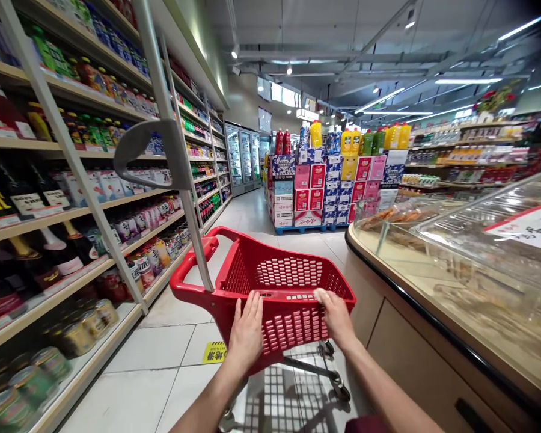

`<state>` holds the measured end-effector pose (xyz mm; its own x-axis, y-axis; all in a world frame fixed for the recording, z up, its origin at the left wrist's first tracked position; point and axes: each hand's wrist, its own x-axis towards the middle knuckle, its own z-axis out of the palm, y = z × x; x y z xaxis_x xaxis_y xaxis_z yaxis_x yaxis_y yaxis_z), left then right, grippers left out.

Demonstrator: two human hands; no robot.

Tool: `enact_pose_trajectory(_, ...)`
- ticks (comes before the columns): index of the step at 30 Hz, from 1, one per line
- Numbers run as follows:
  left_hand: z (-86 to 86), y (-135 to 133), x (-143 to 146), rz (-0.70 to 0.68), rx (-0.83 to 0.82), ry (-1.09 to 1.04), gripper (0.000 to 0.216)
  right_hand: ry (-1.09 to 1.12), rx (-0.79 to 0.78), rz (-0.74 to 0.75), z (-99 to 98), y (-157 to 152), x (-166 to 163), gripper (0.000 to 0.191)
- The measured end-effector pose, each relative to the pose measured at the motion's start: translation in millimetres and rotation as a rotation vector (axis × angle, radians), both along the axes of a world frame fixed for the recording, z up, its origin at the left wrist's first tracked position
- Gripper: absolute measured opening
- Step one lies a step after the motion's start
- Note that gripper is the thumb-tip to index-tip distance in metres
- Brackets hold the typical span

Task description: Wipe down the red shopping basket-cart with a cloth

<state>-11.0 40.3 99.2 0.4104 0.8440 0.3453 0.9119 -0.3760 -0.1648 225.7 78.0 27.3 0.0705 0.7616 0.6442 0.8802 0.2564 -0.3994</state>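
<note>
A red plastic shopping cart (pixel 291 328) stands sideways in front of me, its red handle end to the left and its wheels on the floor. My left hand (pixel 247 331) lies against the near side of the basket, fingers stretched out with their tips at the rim. Further right, my right hand (pixel 338 316) has its fingers bent over the near rim. From the cart's handle end rises a grey metal pole (pixel 193 231) with a grey looped grip (pixel 151 153). Small dark wheels (pixel 340 388) show below the basket.
Shelves of bottles and cans (pixel 117 210) line the left side. Stacked drink cartons (pixel 313 186) stand on a blue pallet (pixel 300 228) ahead. A glass-topped food counter (pixel 433 288) curves close on the right. A yellow floor sticker (pixel 214 353) marks the tiles; fridges (pixel 243 150) stand farther back.
</note>
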Motion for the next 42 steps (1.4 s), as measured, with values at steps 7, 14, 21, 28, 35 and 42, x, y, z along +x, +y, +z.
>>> enact_pose_trajectory(7, -7.5, 6, -6, -0.007, 0.094, -0.045, 0.064, -0.026, 0.075, 0.064, -21.7, -4, 16, 0.048)
enact_pose_trajectory(14, -9.0, 6, -7, -0.035, 0.134, -0.058, 0.063, 0.058, 0.047, -0.156, -31.5, 0, 50, 0.047)
enact_pose_trajectory(21, -6.2, 6, -7, -0.045, 0.094, -0.089, 0.063, 0.050, 0.067, -0.001, -33.3, -4, 44, 0.050)
enact_pose_trajectory(28, -4.3, 5, -3, -0.019, 0.079, -0.100, 0.063, 0.052, 0.055, 0.057, -22.8, -2, 22, 0.052)
enact_pose_trajectory(35, -4.5, 3, 1, 0.016, 0.063, -0.080, 0.065, 0.104, -0.015, -0.140, -24.4, -4, 55, 0.046)
enact_pose_trajectory(42, -2.6, 5, 8, 0.040, 0.068, -0.074, 0.064, -0.031, 0.046, 0.041, -11.8, -6, 42, 0.044)
